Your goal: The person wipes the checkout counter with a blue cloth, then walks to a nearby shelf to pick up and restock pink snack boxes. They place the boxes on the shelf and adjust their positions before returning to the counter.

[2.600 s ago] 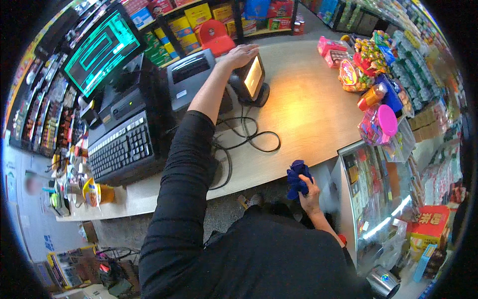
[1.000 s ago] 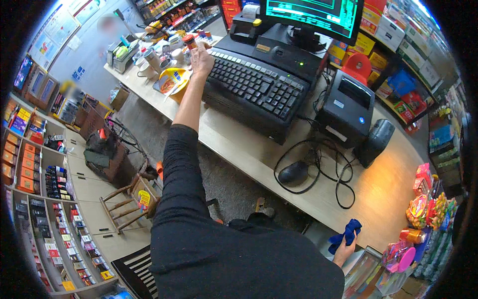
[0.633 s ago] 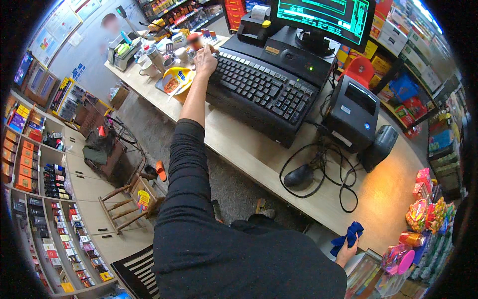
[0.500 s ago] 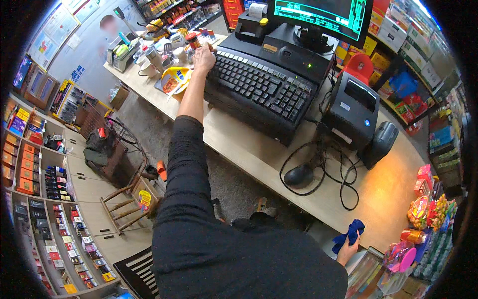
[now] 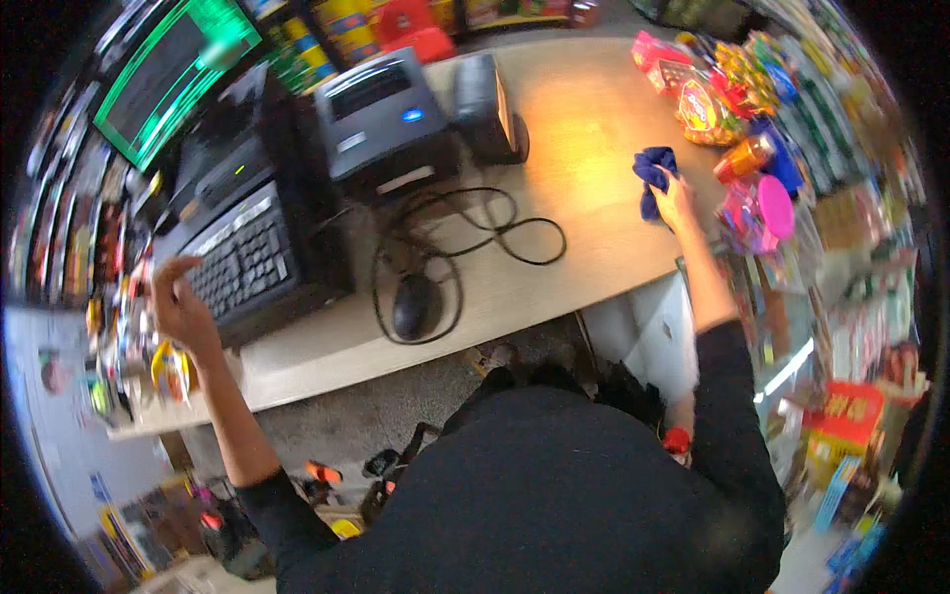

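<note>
At the right part of the counter point(image 5: 594, 233), my right hand point(image 5: 676, 202) grips a crumpled dark blue cloth point(image 5: 651, 170), which lies on or just over the wooden top. Over at the left, my left hand point(image 5: 180, 309) hovers by the left end of a black keyboard point(image 5: 242, 255). Its fingers are bent but apart, with nothing seen in them; some blur softens them. Between my hands lie a black mouse point(image 5: 417, 305) and its looped cable point(image 5: 515, 226).
A black printer point(image 5: 386, 124) and a dark scanner-like device point(image 5: 487, 109) stand behind the cable. Bagged sweets point(image 5: 705, 111) and a pink-lidded jar point(image 5: 775, 208) crowd the right end. A lit monitor point(image 5: 168, 74) is at far left, a yellow bowl point(image 5: 170, 371) below.
The view has swung to the right. My right hand has brought the blue cloth from the counter's near edge onto its right part. My left hand has drawn back from the clutter beyond the keyboard.
</note>
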Demonstrator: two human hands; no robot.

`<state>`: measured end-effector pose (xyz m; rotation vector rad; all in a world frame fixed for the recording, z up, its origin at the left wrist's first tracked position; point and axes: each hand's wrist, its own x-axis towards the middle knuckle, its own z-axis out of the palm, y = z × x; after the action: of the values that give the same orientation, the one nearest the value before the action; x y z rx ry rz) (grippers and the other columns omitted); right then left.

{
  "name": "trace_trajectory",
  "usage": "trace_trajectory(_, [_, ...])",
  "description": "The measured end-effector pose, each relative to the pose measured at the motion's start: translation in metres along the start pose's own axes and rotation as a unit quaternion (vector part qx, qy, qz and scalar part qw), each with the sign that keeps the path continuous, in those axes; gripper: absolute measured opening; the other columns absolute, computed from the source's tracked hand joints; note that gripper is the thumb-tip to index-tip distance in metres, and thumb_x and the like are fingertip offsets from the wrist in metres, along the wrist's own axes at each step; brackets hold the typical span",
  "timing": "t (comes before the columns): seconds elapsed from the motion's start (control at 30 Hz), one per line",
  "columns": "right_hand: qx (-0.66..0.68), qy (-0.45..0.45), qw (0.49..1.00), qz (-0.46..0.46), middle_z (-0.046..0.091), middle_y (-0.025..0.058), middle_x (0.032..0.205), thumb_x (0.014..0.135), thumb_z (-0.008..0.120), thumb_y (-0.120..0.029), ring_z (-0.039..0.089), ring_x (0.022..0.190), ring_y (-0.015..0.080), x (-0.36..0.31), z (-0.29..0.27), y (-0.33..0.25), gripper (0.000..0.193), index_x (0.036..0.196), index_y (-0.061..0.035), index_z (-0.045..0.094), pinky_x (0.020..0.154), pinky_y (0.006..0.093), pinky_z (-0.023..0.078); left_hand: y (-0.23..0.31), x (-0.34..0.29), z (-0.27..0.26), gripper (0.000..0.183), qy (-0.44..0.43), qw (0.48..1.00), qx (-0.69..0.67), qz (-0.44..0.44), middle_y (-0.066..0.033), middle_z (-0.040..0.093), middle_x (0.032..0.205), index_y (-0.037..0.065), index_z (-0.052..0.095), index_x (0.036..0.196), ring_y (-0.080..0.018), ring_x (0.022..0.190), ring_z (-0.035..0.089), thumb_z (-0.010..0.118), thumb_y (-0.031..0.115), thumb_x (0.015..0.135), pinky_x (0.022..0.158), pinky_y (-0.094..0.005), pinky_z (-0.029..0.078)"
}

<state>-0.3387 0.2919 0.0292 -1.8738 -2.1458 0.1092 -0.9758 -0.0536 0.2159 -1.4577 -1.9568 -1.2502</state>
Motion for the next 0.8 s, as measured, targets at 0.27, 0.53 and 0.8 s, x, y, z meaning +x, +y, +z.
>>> trace_trajectory(0.27, [0.001, 0.075, 0.994, -0.078, 0.053, 0.0108, 0.112, 0.072, 0.073, -0.014, 0.049, 0.112, 0.0318, -0.167, 0.026, -0.065, 0.047, 0.115, -0.0287, 0.064, 0.096, 0.0462, 0.040, 0.170, -0.043, 0.123, 0.021, -0.276, 0.900, -0.328, 0.082, -0.0113, 0.067, 0.082, -0.002, 0.063, 0.085, -0.0197, 0.076, 0.064, 0.043, -0.002, 0.089, 0.072, -0.0279, 0.050])
trace_trajectory(0.53, [0.227, 0.064, 0.971, -0.043, 0.059, 0.0202, 0.111, 0.069, 0.068, -0.002, 0.057, 0.103, 0.0381, -0.298, -0.014, -0.037, 0.044, 0.110, -0.0193, 0.065, 0.094, 0.0461, 0.047, 0.239, -0.085, 0.190, 0.021, -0.405, 0.785, -0.466, 0.043, -0.0090, 0.067, 0.081, -0.001, 0.063, 0.085, -0.0133, 0.071, 0.059, 0.042, -0.003, 0.089, 0.068, -0.0243, 0.046])
trace_trajectory(0.8, [-0.036, 0.206, 0.927, 0.310, 0.057, 0.0152, 0.105, 0.070, 0.070, -0.003, 0.052, 0.101, 0.0379, -0.316, -0.065, 0.125, 0.048, 0.114, -0.0219, 0.065, 0.084, 0.0493, 0.045, 0.312, -0.108, 0.217, 0.019, -0.492, 0.710, -0.497, 0.079, -0.0086, 0.069, 0.083, 0.000, 0.063, 0.089, -0.0144, 0.079, 0.065, 0.045, 0.002, 0.096, 0.074, -0.0267, 0.049])
